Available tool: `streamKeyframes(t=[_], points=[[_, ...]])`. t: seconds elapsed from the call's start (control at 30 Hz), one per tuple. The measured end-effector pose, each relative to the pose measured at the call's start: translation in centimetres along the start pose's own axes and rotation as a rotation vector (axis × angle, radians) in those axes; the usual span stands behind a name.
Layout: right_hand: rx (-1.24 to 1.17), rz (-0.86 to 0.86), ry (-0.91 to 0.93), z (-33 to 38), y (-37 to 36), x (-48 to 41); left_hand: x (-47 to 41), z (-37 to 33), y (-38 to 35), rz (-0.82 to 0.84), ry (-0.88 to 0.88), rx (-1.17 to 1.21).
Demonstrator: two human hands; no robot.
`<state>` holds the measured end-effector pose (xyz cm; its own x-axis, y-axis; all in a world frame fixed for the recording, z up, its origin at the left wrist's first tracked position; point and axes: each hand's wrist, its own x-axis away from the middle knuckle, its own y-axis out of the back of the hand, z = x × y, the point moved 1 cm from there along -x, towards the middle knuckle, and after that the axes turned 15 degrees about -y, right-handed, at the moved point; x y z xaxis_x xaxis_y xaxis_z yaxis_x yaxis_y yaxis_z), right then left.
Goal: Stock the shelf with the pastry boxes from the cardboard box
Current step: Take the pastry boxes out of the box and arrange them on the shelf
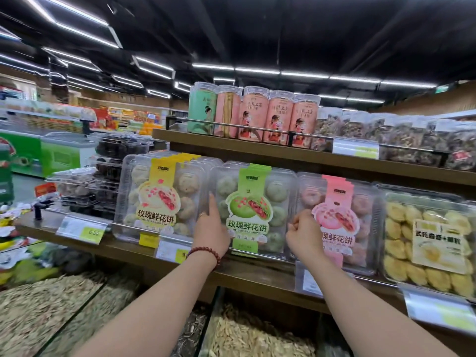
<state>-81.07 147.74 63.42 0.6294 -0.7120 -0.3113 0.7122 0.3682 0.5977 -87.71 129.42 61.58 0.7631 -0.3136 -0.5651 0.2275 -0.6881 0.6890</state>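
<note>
Three rows of clear pastry boxes stand upright on the wooden shelf (257, 278): yellow-labelled (159, 199), green-labelled (253, 202) and pink-labelled (342, 215). My left hand (210, 229), with a red bead bracelet, has its index finger straight up against the left edge of the front green-labelled box. My right hand (304, 234) has its fingers curled at the seam between the green and pink boxes; I cannot tell whether it grips an edge. No cardboard box is in view.
Tall pink and green jars (255, 114) and bags of dried goods (401, 137) fill the upper shelf. A box of yellow pastries (427, 238) stands at the right, with stacked dark-pastry clamshells (108, 176) at the left. Seed bins (51, 305) lie below, and price tags (82, 229) hang from the shelf rail.
</note>
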Motion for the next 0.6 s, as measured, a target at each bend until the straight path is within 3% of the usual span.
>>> streamKeyframes(t=[0.2,0.43,0.6], points=[[0.046,0.003,-0.088,-0.7,-1.0,-0.3,0.0,0.0,-1.7,0.189,-0.022,-0.048],[0.157,0.127,-0.094,-0.5,0.2,0.4,1.3,-0.5,-1.1,0.206,-0.05,-0.026],[0.08,-0.016,-0.046,-0.2,2.2,2.2,2.7,-1.4,1.6,0.125,-0.139,0.019]])
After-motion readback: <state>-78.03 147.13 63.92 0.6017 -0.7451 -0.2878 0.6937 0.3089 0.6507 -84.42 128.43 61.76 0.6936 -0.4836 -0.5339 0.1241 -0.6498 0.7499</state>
